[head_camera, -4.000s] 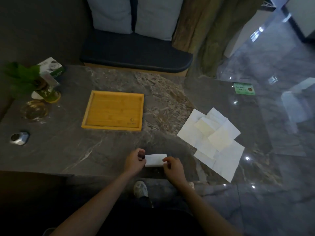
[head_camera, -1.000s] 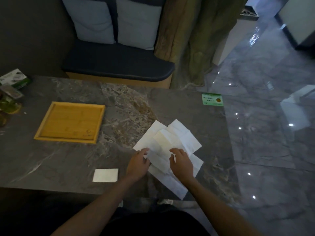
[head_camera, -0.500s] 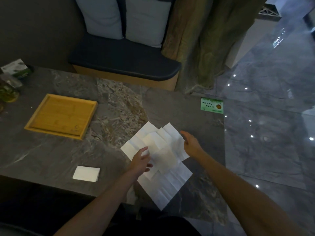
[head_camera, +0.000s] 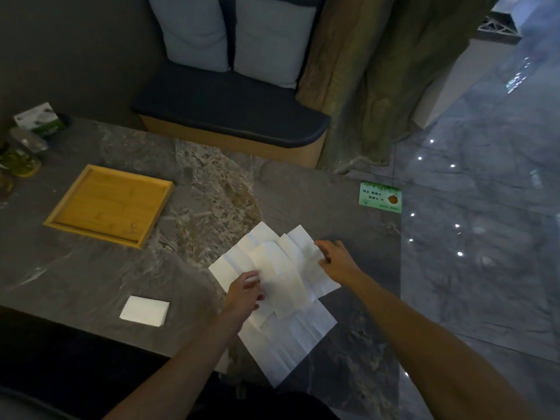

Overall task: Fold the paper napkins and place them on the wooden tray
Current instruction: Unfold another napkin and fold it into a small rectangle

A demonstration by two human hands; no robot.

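Note:
Several unfolded white paper napkins lie overlapped in a loose pile on the dark stone table, near its front right. My left hand grips the left edge of a napkin on top of the pile. My right hand pinches the right edge of the pile's upper napkins. One folded napkin lies flat near the table's front edge, left of the pile. The wooden tray sits at the left of the table and holds nothing.
A green card lies at the table's far right corner. A box, a jar and a glass item crowd the far left edge. A cushioned bench stands behind the table; glossy floor lies to the right.
Four seconds ago both hands pressed the folded napkin at the front edge. It now lies alone there, and both hands have moved right onto the pile; the right hand shifted to its right edge.

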